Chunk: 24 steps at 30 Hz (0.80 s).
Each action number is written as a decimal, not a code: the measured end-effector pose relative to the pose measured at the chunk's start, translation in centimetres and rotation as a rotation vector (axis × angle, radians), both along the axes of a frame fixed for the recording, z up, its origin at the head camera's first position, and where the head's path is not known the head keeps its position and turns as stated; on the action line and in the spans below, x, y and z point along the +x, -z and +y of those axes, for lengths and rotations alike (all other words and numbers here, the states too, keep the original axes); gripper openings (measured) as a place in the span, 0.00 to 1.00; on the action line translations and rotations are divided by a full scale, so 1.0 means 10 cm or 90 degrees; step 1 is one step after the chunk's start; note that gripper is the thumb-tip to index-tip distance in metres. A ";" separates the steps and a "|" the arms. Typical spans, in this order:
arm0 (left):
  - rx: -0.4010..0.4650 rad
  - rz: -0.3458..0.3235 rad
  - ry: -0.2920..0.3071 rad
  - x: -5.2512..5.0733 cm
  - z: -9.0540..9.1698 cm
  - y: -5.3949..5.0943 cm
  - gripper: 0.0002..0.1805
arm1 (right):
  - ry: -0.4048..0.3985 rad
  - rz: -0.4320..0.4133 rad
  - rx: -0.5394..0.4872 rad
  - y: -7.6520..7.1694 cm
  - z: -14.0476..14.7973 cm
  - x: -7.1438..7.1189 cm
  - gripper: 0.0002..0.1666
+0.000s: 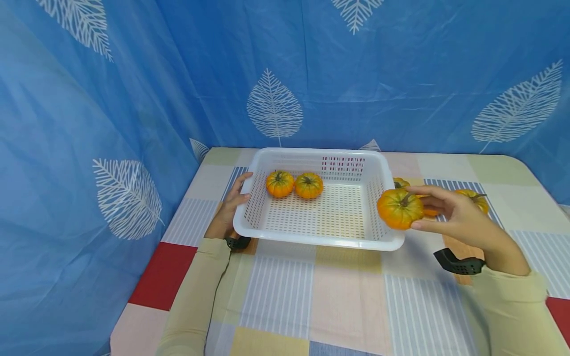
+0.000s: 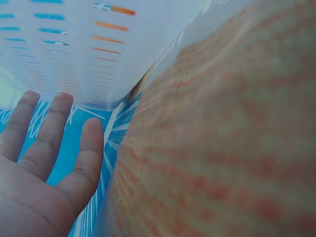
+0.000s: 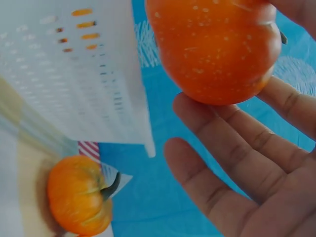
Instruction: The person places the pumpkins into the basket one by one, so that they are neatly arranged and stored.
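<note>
A white slotted basket (image 1: 311, 241) holds two small orange pumpkins (image 1: 279, 184) side by side at its left end. The left hand (image 1: 231, 205) touches the basket's left rim with fingers spread; in the left wrist view this hand (image 2: 54, 163) shows extended fingers by the slotted wall. The right hand (image 1: 458, 217) grips another pumpkin (image 1: 400, 209) at the basket's right rim. In the right wrist view, thumb and fingers of the hand (image 3: 247, 163) hold that pumpkin (image 3: 217, 49) beside the basket wall (image 3: 98, 98).
More pumpkins (image 1: 474, 199) lie on the table right of the basket, partly behind the right hand; one pumpkin (image 3: 79, 195) shows below the basket wall in the right wrist view. A patchwork cloth (image 1: 343, 301) covers the table, with a blue leaf-patterned curtain (image 1: 338, 74) behind.
</note>
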<state>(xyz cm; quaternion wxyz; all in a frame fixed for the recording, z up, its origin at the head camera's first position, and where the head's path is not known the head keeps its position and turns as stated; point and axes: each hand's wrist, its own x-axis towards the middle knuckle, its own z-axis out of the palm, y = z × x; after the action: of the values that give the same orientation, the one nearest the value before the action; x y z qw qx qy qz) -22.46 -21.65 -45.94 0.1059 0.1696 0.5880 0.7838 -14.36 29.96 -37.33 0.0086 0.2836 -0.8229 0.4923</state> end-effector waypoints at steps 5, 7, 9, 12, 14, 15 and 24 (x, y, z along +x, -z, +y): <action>-0.007 0.000 0.002 -0.01 -0.01 0.00 0.31 | -0.022 0.006 0.036 -0.12 -0.10 -0.05 0.43; -0.005 0.004 0.005 -0.01 -0.01 0.01 0.31 | -0.028 0.011 0.054 -0.17 -0.13 -0.07 0.42; -0.003 0.008 0.009 -0.01 -0.02 0.01 0.32 | -0.029 0.022 0.075 -0.23 -0.16 -0.10 0.42; -0.004 0.008 0.007 -0.01 -0.01 0.01 0.31 | -0.024 0.035 0.104 -0.30 -0.20 -0.14 0.41; -0.008 0.007 0.002 -0.01 -0.01 0.01 0.31 | -0.024 0.044 0.119 -0.34 -0.24 -0.17 0.41; -0.009 0.006 -0.001 -0.01 -0.01 0.01 0.31 | -0.023 0.045 0.127 -0.36 -0.26 -0.19 0.41; -0.009 0.000 0.000 -0.01 -0.01 0.02 0.31 | -0.049 -0.017 0.146 -0.49 -0.42 -0.41 0.38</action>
<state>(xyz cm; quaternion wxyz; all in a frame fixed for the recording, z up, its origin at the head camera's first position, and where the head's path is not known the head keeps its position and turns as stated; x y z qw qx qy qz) -22.53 -21.73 -46.11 0.1075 0.1688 0.5932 0.7798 -18.42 25.75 -32.48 -0.0542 0.3077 -0.8623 0.3985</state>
